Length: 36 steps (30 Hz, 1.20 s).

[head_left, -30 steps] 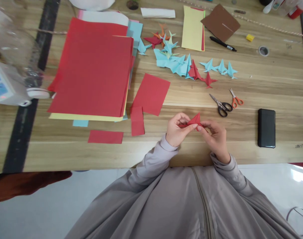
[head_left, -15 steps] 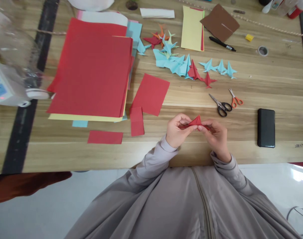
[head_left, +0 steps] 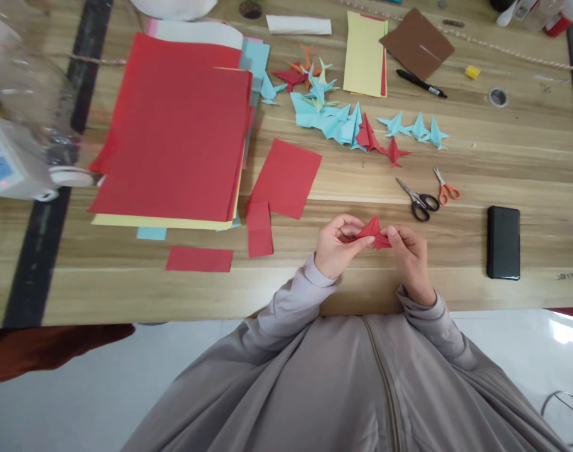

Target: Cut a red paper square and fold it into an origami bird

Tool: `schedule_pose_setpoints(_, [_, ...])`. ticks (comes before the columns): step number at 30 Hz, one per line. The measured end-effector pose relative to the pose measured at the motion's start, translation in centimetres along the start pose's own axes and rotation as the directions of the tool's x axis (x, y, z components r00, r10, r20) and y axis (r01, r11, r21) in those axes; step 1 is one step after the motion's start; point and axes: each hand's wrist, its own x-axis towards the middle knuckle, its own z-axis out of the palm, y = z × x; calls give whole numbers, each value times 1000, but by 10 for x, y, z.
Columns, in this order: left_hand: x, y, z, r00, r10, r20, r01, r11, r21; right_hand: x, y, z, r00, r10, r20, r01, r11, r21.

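Note:
Near the table's front edge, a small folded red paper (head_left: 372, 230) is stretched between my two hands, its pointed middle sticking up. My left hand (head_left: 338, 245) pinches its left side, with the thumb across the front. On the right end, my right hand (head_left: 410, 259) grips the paper between thumb and fingers. Parts of the paper are hidden behind the fingers. Beyond my hands lie black-handled scissors (head_left: 419, 201) and small orange-handled scissors (head_left: 445, 187). Folded paper cranes in blue (head_left: 437, 132) and red (head_left: 396, 152) lie farther back.
A big stack of red sheets (head_left: 178, 144) covers the left side. Cut red pieces, a square (head_left: 289, 179) and a strip (head_left: 199, 258), lie near it. At right rests a black rectangular case (head_left: 503, 242). Yellow paper (head_left: 359, 53) and a pen (head_left: 421, 83) are at the back.
My right thumb has shifted slightly right and up, away from my left thumb, so more of the red paper's right side shows. My left hand has barely moved.

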Motion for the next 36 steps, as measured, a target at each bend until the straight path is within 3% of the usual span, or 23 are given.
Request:
schedule_pose_setpoints(4, [1,0,0,1000,-21,-2,21,1000,-19,1,0,2,999,25,25,-27,997,71])
schedule_pose_setpoints(11, [2,-1,1,999,-33,5,33,999,38,3,2,5,997,57,-51,-51,991,122])
schedule_pose_setpoints(20, [2,-2,-1,999,-35,11,34,998,50,4,4,2,995,79,54,-77,996,-35])
schedule_pose_setpoints(25, [3,-4,-3,999,-38,32,37,999,40,5,3,3,990,114,86,-117,993,32])
schedule_pose_setpoints(30, [4,-8,-2,998,-50,37,51,999,-7,4,2,5,997,62,40,-63,998,18])
schedule_pose_setpoints(36, [3,-3,1,998,-57,41,53,995,84,3,3,6,1000,-20,-10,20,997,-78])
